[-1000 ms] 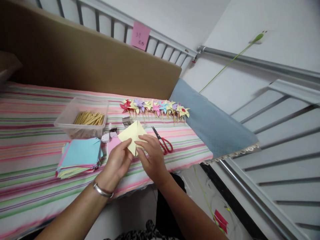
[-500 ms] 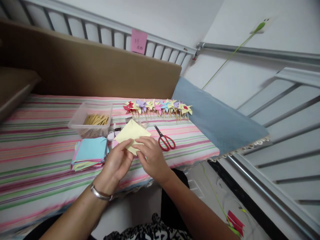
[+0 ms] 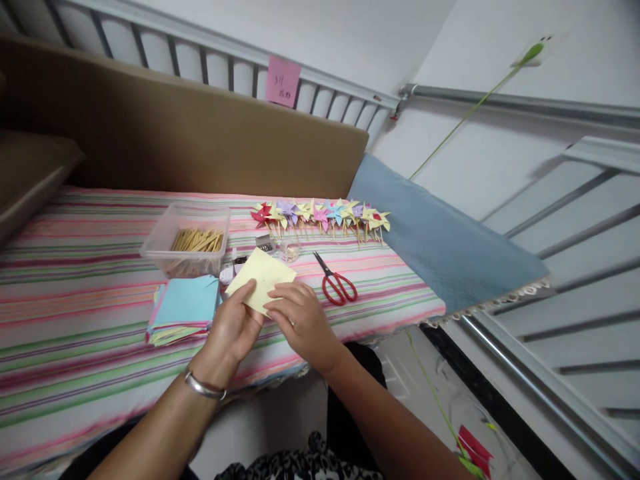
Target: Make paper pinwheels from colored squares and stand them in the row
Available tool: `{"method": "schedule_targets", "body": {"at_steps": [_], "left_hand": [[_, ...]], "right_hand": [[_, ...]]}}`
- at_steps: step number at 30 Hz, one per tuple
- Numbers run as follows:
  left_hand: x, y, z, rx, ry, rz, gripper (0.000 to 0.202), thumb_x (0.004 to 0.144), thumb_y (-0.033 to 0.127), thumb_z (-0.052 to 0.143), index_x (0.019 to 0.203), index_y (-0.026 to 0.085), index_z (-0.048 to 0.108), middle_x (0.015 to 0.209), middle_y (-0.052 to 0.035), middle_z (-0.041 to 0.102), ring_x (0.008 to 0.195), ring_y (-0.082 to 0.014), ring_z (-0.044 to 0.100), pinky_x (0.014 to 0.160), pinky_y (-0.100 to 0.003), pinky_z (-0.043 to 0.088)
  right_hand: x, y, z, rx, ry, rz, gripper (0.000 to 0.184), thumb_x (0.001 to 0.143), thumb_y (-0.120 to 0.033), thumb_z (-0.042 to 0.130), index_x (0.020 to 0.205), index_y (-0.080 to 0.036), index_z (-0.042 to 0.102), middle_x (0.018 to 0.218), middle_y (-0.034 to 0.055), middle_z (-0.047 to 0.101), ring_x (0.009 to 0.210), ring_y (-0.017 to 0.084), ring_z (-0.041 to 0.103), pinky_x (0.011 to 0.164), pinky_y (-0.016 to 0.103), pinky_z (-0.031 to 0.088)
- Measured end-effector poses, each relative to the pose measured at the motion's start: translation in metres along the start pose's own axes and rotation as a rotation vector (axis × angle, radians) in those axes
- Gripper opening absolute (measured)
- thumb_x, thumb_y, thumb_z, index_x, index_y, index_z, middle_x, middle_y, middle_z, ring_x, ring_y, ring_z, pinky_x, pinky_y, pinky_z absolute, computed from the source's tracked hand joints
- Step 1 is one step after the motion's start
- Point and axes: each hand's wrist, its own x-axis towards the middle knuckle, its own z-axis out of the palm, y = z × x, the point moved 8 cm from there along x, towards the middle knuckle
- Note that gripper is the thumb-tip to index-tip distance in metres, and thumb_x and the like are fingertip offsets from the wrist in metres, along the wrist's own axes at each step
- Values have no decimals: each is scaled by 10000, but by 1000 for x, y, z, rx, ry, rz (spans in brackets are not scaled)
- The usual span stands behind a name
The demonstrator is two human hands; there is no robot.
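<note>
A pale yellow square of paper [image 3: 267,270] is held above the striped cloth. My left hand [image 3: 237,325] is closed on its lower left part, thumb on top and fingers beneath. At the lower right edge, my right hand [image 3: 300,320] pinches the same sheet with curled fingers. A stack of coloured paper squares [image 3: 185,303], blue on top, lies left of my hands. Red-handled scissors [image 3: 336,280] rest to the right, blades partly apart. Behind the sheet are a small box of dark bits [image 3: 265,244] and a small clear round container [image 3: 290,251].
A clear plastic box [image 3: 157,243] holds many short wooden sticks [image 3: 199,240]. Several finished paper pinwheels [image 3: 320,215] on sticks lie in a row at the back. Behind them stands a brown board [image 3: 200,133]. White railings [image 3: 590,280] border the right side.
The yellow paper has turned in my hands, from corner-up to a slanted position. The small box and round container behind it show more now. The view has shifted slightly.
</note>
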Motion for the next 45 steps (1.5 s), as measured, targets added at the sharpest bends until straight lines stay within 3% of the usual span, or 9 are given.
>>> {"method": "schedule_targets", "body": {"at_steps": [6, 14, 20, 28, 38, 45], "left_hand": [[4, 8, -10, -19, 37, 49, 303, 858, 50, 487, 1134, 72, 612, 925, -113, 714, 765, -144, 673, 677, -218, 565], [3, 9, 0, 0, -45, 2, 316, 858, 27, 471, 1149, 45, 591, 910, -119, 716, 748, -142, 669, 623, -204, 551], [6, 4, -5, -1, -46, -30, 227, 830, 47, 530, 1027, 66, 640, 876, -104, 715, 708, -148, 658, 558, -216, 536], [10, 10, -16, 145, -19, 125, 191, 734, 64, 651, 918, 102, 687, 830, -55, 729, 681, -127, 661, 600, -199, 532], [10, 12, -18, 189, -35, 167, 262, 582, 155, 801, 822, 127, 700, 846, -37, 738, 743, -141, 668, 692, -238, 506], [12, 14, -24, 314, 12, 151, 337, 557, 197, 800, 875, 139, 706, 848, -48, 736, 700, -151, 655, 607, -244, 489]], "right_hand": [[5, 5, 9, 47, -19, 47, 145, 873, -138, 530, 933, -186, 653, 1006, 71, 686, 1009, 203, 592, 914, 392, 432], [7, 0, 16, 0, -158, -12, 265, 836, -72, 497, 1024, -187, 644, 1125, 91, 644, 1083, 219, 548, 932, 404, 417], [8, 3, 15, 54, -112, 8, 115, 867, -154, 547, 896, -200, 649, 964, 63, 699, 985, 201, 601, 896, 386, 437], [11, 4, 19, 118, -94, 164, 96, 806, -125, 602, 833, -198, 658, 899, 49, 691, 891, 192, 606, 837, 339, 455], [6, 8, 29, 72, -134, 314, 123, 764, -87, 592, 771, -193, 654, 812, 31, 683, 828, 192, 609, 766, 314, 460], [9, 22, 20, 172, -84, 459, 105, 776, -124, 598, 732, -200, 658, 749, 8, 689, 746, 164, 634, 701, 275, 463]]}}
